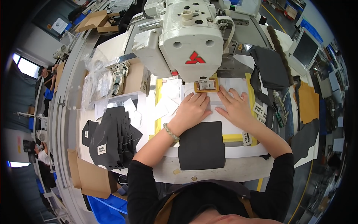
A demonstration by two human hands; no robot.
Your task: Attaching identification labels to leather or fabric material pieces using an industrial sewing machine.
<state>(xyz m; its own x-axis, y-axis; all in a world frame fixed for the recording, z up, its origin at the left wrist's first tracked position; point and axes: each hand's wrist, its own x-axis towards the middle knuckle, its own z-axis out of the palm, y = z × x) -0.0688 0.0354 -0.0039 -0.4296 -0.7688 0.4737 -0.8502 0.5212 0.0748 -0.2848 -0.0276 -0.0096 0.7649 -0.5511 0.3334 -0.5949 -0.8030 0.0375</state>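
Observation:
Both my hands lie on a white work plate edged with yellow tape (235, 138), under the head of a white sewing machine (194, 41). My left hand (192, 110) is flat with its fingers stretched forward, the tips just short of a small orange-brown frame (206, 90) below the machine head. A pale label shows inside that frame. My right hand (235, 106) rests with fingers spread, its index fingertip at the frame's right corner. Neither hand grips anything. Between my forearms lies a dark grey fabric piece (201, 145), reaching over the table's front edge.
Left of the plate sits a stack of dark fabric pieces (113, 138) with a label on top. Behind it stand an open cardboard box (136, 76) and clear plastic bags (97, 82). Folded dark fabric (270, 67), loose white labels (258, 109) and green-handled snips (279, 117) lie at right.

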